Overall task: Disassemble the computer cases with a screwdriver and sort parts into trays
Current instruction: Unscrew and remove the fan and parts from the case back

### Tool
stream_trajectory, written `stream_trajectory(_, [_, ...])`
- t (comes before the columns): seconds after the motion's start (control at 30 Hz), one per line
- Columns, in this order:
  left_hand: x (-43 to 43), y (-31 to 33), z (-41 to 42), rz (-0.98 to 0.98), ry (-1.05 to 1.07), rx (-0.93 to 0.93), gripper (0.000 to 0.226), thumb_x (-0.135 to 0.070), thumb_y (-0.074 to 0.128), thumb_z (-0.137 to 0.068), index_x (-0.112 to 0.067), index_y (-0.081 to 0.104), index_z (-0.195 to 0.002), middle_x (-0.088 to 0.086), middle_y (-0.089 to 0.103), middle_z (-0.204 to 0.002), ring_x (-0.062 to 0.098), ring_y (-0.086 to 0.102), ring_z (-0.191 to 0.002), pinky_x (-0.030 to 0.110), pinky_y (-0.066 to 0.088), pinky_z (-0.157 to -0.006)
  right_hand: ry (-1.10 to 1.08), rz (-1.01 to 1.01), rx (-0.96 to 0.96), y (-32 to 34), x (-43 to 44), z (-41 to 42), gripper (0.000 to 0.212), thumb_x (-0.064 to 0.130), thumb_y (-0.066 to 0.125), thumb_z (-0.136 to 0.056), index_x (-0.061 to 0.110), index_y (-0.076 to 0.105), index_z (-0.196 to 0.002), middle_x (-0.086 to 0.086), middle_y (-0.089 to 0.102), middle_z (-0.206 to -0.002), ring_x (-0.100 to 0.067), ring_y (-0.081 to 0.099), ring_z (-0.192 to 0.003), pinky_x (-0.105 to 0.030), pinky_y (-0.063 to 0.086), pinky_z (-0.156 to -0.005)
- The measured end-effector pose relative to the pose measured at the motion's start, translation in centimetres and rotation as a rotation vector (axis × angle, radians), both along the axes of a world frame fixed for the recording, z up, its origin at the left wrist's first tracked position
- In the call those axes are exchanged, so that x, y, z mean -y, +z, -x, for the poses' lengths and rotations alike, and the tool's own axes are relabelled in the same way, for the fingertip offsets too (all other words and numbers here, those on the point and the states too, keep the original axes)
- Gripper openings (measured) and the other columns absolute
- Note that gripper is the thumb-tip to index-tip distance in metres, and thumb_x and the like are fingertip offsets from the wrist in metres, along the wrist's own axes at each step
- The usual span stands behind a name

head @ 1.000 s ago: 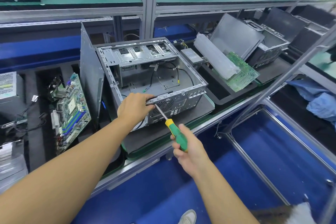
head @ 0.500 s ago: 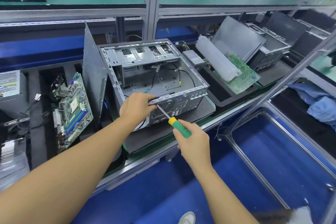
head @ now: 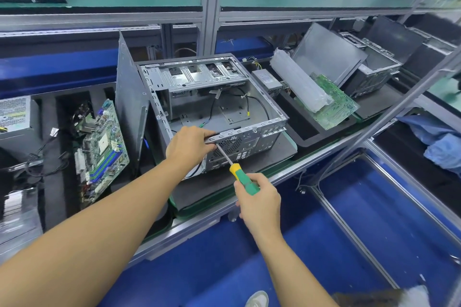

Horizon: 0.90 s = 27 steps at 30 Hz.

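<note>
**Workpiece position.** The computer case [head: 249, 141] lies on its side on a dark tray [head: 287, 151] on the desk [head: 321, 151], with the open side up and the rear panel facing the operator. This orientation appears chosen to expose the rear-panel fasteners to a tool driven from the near side.

**Hand states.** The left hand [head: 188, 147] grips the top rail of the rear panel at its left end, fingers curled over the edge. The likely purpose is to brace the chassis against tool pressure. The right hand [head: 259, 203] is closed round the green handle of the screwdriver [head: 245, 180]. The shaft points toward 11 o'clock, and its tip meets the panel just below the left hand's fingers. The screw itself is too small to confirm.

**Relative location.** From the right hand, the case is near, at 12 o'clock. A detached side panel [head: 129, 97] stands at the case's 9 o'clock. Beyond it a motherboard [head: 102, 149] leans in a slotted tray [head: 47, 117], apparently already sorted.
</note>
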<state>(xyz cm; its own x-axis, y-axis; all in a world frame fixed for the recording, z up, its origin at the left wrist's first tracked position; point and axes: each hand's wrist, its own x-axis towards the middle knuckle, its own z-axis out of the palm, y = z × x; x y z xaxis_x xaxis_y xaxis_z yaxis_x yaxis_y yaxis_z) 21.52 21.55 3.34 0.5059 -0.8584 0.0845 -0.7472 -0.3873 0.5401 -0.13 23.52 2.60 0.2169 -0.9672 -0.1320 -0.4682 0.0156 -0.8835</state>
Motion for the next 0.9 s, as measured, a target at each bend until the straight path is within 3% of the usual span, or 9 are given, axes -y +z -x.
stream_trajectory(0.17, [0.1,0.0,0.0,-0.008,-0.015,-0.012,0.039,-0.039,0.074,-0.087,-0.034,0.068,-0.125,-0.005,0.074,-0.109,0.019,0.067,-0.100,0.035,0.056,-0.078,-0.061,-0.937,0.538,1.5,1.5,0.6,0.040,0.037,0.053,-0.102,-0.002,0.064,-0.105,-0.013,0.064,-0.082,-0.012,0.043,-0.049,-0.022,0.032,-0.037])
stream_trajectory(0.23, [0.1,0.0,-0.1,-0.009,-0.013,-0.018,0.039,-0.039,0.074,-0.087,-0.034,0.068,-0.125,-0.005,0.074,-0.108,0.018,0.067,-0.099,0.034,0.056,-0.077,-0.003,-1.069,0.609,1.7,2.0,1.0,0.047,0.034,0.045,-0.105,-0.009,0.062,-0.111,-0.016,0.066,-0.078,-0.013,0.045,-0.050,-0.021,0.035,-0.038])
stream_trajectory(0.33, [0.1,0.2,-0.1,-0.008,-0.006,-0.035,0.039,-0.036,0.076,-0.085,-0.033,0.070,-0.123,-0.006,0.074,-0.106,0.018,0.067,-0.096,0.029,0.052,-0.071,-0.029,-0.876,0.531,1.9,1.8,0.6,0.033,0.028,0.057,-0.102,-0.002,0.071,-0.104,-0.009,0.067,-0.074,-0.013,0.050,-0.052,-0.022,0.041,-0.042])
stream_trajectory(0.5, [0.2,0.2,0.0,-0.011,0.014,-0.051,0.039,-0.035,0.078,-0.084,-0.034,0.070,-0.122,-0.006,0.074,-0.108,0.016,0.068,-0.098,0.030,0.054,-0.074,0.062,0.086,-0.052,0.6,0.8,0.8,0.007,0.031,0.068,-0.089,0.034,0.062,-0.087,0.008,0.065,-0.085,-0.017,0.064,-0.068,-0.040,0.059,-0.060])
stream_trajectory(0.57, [0.2,0.2,0.0,-0.006,0.011,-0.048,0.039,-0.035,0.078,-0.084,-0.033,0.071,-0.122,-0.006,0.075,-0.108,0.016,0.067,-0.098,0.030,0.054,-0.074,0.090,0.015,0.016,0.5,0.9,0.8,0.015,0.025,0.071,-0.088,0.033,0.059,-0.090,0.008,0.062,-0.091,-0.017,0.060,-0.058,-0.037,0.055,-0.050])
stream_trajectory(0.63, [0.2,0.2,0.0,-0.003,0.013,-0.048,0.039,-0.036,0.078,-0.083,-0.034,0.071,-0.122,-0.007,0.074,-0.108,0.016,0.067,-0.099,0.030,0.054,-0.075,0.021,-0.369,0.276,1.2,1.2,0.6,0.012,0.027,0.070,-0.092,0.024,0.063,-0.102,-0.002,0.062,-0.094,-0.014,0.050,-0.050,-0.028,0.042,-0.042])
stream_trajectory(0.73, [0.1,0.1,0.0,0.005,0.010,-0.036,0.039,-0.036,0.077,-0.083,-0.034,0.071,-0.121,-0.007,0.074,-0.109,0.016,0.067,-0.102,0.030,0.054,-0.074,-0.008,-0.873,0.495,1.6,1.8,1.0,0.038,0.033,0.050,-0.104,0.000,0.064,-0.115,-0.017,0.067,-0.087,-0.016,0.048,-0.054,-0.025,0.038,-0.044])
stream_trajectory(0.8, [0.1,0.1,0.0,0.008,0.013,-0.035,0.039,-0.037,0.077,-0.083,-0.034,0.071,-0.121,-0.007,0.075,-0.109,0.016,0.067,-0.102,0.030,0.055,-0.075,0.040,-0.879,0.487,1.6,1.9,1.1,0.039,0.025,0.043,-0.107,-0.007,0.065,-0.110,-0.017,0.069,-0.081,-0.016,0.048,-0.055,-0.025,0.040,-0.045])
stream_trajectory(0.9, [0.1,0.1,0.0,0.004,0.017,-0.042,0.039,-0.037,0.077,-0.083,-0.036,0.070,-0.122,-0.007,0.074,-0.109,0.016,0.067,-0.103,0.032,0.056,-0.075,0.054,-0.590,0.348,1.4,1.4,0.7,0.017,0.018,0.057,-0.100,0.005,0.067,-0.104,-0.010,0.066,-0.087,-0.013,0.052,-0.058,-0.026,0.047,-0.051])
